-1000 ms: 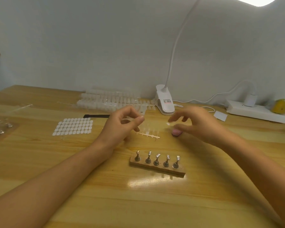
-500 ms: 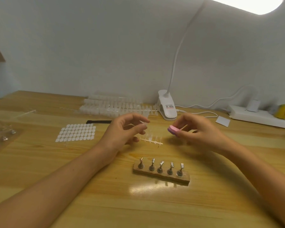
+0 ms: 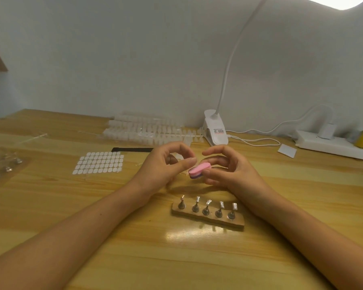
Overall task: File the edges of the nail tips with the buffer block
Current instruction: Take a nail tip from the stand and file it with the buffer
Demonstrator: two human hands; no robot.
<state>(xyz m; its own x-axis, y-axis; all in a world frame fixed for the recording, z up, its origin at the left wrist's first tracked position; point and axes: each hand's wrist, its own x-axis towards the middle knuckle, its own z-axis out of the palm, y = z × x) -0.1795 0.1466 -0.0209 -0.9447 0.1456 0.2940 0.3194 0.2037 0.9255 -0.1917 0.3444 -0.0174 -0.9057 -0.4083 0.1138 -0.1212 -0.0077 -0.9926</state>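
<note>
The right hand (image 3: 228,170) pinches the pink and purple foam buffer block (image 3: 198,171) in the air, on the far side of the wooden stand with 5 metal pegs (image 3: 208,216). The left hand (image 3: 166,166) curls just left of it. I cannot tell what it holds.

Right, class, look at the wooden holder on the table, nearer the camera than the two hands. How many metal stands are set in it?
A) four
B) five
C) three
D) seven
B: five metal stands can be counted, set in a single row along the wooden holder.
</note>
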